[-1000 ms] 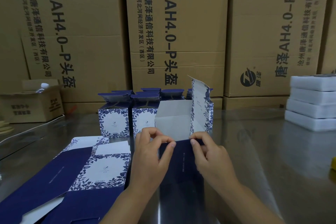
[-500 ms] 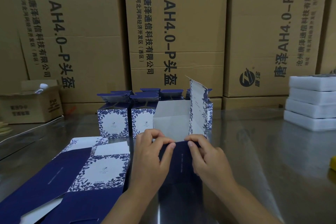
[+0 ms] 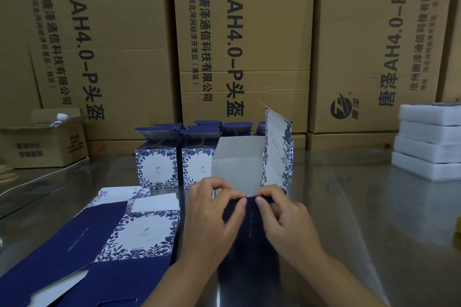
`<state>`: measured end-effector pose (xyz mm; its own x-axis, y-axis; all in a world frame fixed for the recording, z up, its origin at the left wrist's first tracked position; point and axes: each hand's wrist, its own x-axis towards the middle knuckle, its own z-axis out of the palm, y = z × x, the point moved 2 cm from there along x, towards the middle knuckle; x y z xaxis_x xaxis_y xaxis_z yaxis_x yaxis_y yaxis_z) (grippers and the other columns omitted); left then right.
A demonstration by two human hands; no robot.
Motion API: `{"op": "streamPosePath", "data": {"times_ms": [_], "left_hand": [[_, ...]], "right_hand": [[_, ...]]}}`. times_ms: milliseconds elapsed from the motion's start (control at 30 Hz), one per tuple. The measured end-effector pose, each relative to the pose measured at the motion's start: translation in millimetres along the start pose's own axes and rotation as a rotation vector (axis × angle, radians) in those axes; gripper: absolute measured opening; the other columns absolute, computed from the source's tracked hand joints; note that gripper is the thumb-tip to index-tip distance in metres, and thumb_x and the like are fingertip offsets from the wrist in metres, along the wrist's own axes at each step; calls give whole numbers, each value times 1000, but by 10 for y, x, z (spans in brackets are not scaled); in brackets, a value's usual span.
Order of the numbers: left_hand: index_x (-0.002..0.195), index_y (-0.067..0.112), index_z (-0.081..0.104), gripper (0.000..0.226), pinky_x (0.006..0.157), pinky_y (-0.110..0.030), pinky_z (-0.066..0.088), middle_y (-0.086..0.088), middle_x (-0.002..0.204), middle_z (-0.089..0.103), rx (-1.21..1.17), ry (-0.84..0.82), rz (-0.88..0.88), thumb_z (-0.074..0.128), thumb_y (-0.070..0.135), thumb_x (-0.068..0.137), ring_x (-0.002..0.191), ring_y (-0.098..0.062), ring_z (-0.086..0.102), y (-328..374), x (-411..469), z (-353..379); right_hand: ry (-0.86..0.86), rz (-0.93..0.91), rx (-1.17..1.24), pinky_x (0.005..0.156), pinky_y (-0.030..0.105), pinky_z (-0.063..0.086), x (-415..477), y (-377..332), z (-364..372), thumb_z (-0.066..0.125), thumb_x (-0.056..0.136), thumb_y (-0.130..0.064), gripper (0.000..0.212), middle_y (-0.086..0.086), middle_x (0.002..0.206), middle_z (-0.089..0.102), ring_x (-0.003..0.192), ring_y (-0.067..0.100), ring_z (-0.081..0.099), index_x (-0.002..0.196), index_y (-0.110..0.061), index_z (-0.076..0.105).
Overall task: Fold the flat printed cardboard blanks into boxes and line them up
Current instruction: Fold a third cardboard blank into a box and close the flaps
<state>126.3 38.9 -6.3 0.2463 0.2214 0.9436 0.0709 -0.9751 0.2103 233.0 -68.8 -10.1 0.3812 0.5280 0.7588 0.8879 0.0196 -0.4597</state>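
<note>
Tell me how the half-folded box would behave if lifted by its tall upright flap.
Probably floppy: the half-folded box is thin open card. Its upright flap would likely bend at the crease. Likely light: left hand and right hand pinch just its navy edge.

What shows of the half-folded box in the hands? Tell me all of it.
The box is thin printed card: navy near wall, blue-floral right wall with a flap standing up, plain grey-white inside. It stands open-topped, not yet closed, just in front of the finished boxes. The left hand and right hand pinch the near wall's top edge.
</note>
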Motion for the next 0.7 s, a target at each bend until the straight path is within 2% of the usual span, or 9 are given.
{"op": "streamPosePath", "data": {"times_ms": [133,233,500,600,700], "left_hand": [[87,20,70,21,76,-32,41,5,94,50,9,3,29,55,35,86,92,-12,41,11,-12,7],[88,20,70,21,75,-32,42,5,93,50,7,-1,20,55,35,86,90,-13,42,9,-9,6],[83,22,69,21,73,-37,46,10,92,46,-19,-3,-5,54,36,85,90,-12,41,27,-6,2],[83,23,69,20,75,-33,42,13,91,44,-29,-3,-8,54,36,85,90,-12,41,24,-6,8],[83,23,68,20,77,-28,38,13,91,44,-33,-8,-12,54,37,85,89,-12,41,15,-6,16]], "right_hand": [[2,-35,-4,54,35,44,-11,-44,1,56,93,-24,6,-3,54,59,47,15,50,96,-27,60],[21,-66,-7,51,30,42,-13,-87,-3,56,92,-27,9,-5,51,54,44,11,44,98,-26,64],[40,-54,-32,47,24,36,-2,-96,-6,60,91,-21,7,-7,52,54,44,10,44,89,-25,65],[38,-57,-41,47,20,33,-2,-101,-10,60,91,-21,7,-7,53,55,44,10,44,89,-26,65],[25,-75,-51,46,21,34,-2,-112,-14,60,92,-22,7,-9,51,53,44,9,45,92,-26,65]]}}
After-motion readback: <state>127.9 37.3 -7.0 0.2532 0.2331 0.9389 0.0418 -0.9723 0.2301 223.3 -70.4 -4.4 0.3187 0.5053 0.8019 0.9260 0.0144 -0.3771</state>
